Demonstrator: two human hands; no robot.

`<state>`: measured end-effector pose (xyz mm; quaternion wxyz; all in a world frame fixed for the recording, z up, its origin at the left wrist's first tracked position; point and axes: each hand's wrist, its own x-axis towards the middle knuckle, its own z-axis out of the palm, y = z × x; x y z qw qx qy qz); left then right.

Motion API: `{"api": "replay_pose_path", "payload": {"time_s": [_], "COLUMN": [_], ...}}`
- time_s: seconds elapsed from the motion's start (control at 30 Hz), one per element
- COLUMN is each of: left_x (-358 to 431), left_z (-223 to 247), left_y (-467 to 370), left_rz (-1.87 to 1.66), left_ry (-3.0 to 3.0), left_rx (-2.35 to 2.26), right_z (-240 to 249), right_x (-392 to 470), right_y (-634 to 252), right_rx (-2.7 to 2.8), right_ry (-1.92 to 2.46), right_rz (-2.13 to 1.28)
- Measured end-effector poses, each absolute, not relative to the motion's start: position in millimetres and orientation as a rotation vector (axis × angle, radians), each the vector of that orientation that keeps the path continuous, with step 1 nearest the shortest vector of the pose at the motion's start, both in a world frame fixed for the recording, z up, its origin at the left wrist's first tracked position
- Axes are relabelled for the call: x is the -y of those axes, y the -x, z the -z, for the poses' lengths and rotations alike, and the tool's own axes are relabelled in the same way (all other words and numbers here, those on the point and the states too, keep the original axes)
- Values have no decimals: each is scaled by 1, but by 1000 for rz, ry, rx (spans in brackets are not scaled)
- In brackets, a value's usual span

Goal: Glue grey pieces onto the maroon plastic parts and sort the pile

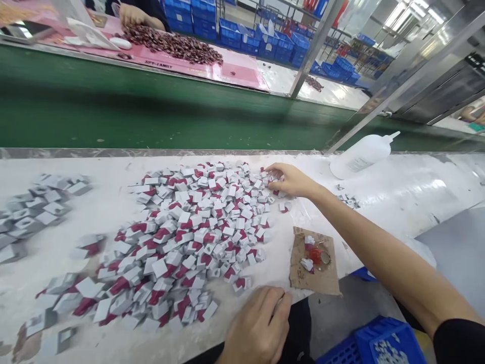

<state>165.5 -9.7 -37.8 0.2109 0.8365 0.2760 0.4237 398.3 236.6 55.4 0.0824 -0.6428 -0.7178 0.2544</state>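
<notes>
A big heap of small grey-white plastic blocks with dark red parts [197,217] is spread over the white tabletop. At its far right edge is my right hand [290,179], thumb and fingers apart around a few of these pieces; I cannot see a firm hold on any. My left hand [259,323] rests at the near table edge, below the heap, its fingers curled in. Whatever it may hold is hidden. Beside it lies a piece of brown cardboard [329,280] with a red blob and small white bits on it.
A white squeeze bottle [359,156] lies tilted at the back right, near small loose parts [348,200]. More grey blocks [45,205] lie at the left. Below right is a blue crate [390,338]. Beyond the green belt [151,116], another person's hand [136,16] touches dark red pieces.
</notes>
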Motion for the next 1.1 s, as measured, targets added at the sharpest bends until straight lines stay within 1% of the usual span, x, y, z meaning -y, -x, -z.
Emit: {"api": "replay_pose_path", "payload": {"time_s": [0.17,0.27,0.33,0.43,0.6,0.87,0.93,1.1], "left_x": [8,7,6,6,9,12,12,10], "left_z": [39,39,38,37,36,34,34,32], "left_y": [-166,-167,-167,-167,-166,-168,-167,-165], "left_rz": [-1196,-1203,-1200,-1177,-1154,-1147,-1150,-1130], "left_ry": [-2346,-2347,-2350,-2357,-2339,-2356,-2358,-2316], "left_rx": [-771,-768,-770,-780,-802,-832,-828,-776], "right_z": [-64,-64,-63,-57,-49,-62,-62,-69], "right_x": [-223,-223,-226,-235,-248,-239,-235,-220], "right_y": [-415,-421,-419,-405,-383,-413,-417,-424], "right_rx": [1945,1875,1867,1956,2313,2482,2387,1915], "right_ry": [1838,1822,1844,1876,1868,1769,1807,1774], "right_rz": [-929,-970,-939,-781,-526,-732,-755,-850]}}
